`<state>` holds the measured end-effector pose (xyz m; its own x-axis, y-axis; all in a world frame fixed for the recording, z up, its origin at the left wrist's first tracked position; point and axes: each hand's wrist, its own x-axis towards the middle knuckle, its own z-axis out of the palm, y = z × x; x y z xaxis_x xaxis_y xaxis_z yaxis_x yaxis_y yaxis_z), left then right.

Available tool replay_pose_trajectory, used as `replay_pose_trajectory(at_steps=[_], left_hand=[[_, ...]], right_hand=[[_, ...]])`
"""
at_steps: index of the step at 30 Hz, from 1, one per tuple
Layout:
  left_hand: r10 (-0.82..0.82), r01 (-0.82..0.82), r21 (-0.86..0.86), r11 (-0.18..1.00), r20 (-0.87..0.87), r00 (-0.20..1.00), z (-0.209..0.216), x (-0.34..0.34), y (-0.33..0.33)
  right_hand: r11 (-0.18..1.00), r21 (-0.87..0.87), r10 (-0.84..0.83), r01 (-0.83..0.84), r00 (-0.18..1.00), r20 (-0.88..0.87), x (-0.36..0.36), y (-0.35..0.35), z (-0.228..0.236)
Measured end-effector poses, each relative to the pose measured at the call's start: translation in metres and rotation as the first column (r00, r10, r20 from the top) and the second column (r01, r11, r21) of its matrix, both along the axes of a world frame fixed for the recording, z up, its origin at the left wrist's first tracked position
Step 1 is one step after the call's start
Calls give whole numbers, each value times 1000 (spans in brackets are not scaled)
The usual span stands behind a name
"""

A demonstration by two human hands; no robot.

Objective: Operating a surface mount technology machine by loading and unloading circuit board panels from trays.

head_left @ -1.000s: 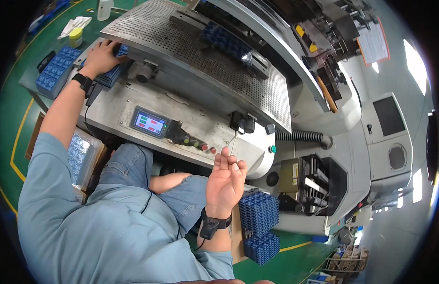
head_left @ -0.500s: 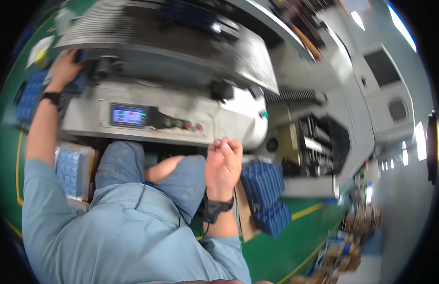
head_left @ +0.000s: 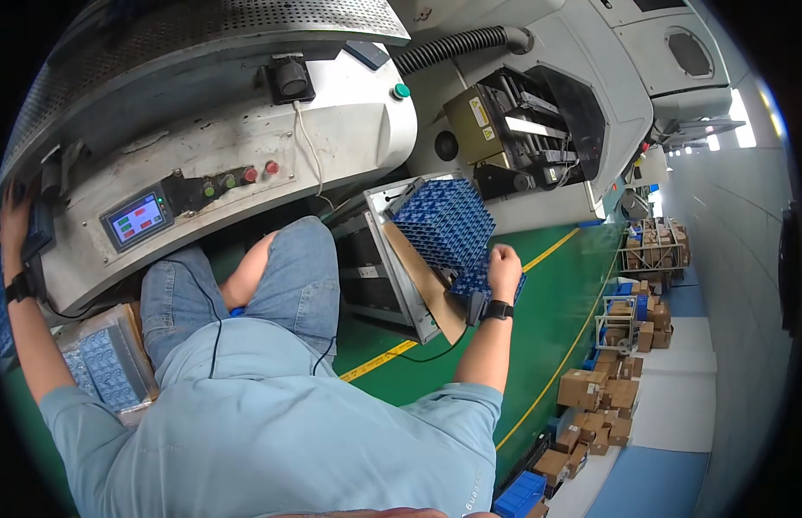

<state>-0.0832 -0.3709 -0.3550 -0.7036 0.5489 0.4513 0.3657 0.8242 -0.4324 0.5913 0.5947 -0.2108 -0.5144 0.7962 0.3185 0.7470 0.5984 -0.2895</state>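
Observation:
At the far left rim of the head view, my left hand (head_left: 15,220) lies with fingers stretched out beside a dark blue block (head_left: 41,229) at the end of the machine. My right hand (head_left: 505,272) is closed, knuckles up, over the lower stack of blue patterned sheets (head_left: 478,281). Its fingertips are turned under, so what they hold, if anything, is hidden. Just behind it a taller stack of blue gridded pieces (head_left: 444,223) rests on a metal cabinet (head_left: 409,298), with a brown cardboard sheet (head_left: 425,281) leaning along its near side.
Before me stands a grey machine with a touch screen (head_left: 137,220), coloured buttons (head_left: 250,174) and a perforated cover (head_left: 219,22). Blue sheets in clear wrap (head_left: 107,358) lie by my left thigh. A thin cable (head_left: 435,356) trails from my right wrist. Cartons (head_left: 582,388) line the right.
The view has swung rightward. My right hand has gone from in front of my lap, palm up, to the lower blue stack. My left hand stays at the machine's left end.

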Motion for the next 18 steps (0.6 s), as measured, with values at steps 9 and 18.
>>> replay_pose_trajectory(at_steps=[9, 18], left_hand=[[-29, 12, 116, 993, 149, 988, -2, -8, -4], [36, -61, 102, 993, 226, 973, -8, -6, -5]], right_hand=[[671, -686, -294, 281, 950, 102, 19, 19, -29], [697, -661, -243, 280, 958, 150, 9, 22, -32]])
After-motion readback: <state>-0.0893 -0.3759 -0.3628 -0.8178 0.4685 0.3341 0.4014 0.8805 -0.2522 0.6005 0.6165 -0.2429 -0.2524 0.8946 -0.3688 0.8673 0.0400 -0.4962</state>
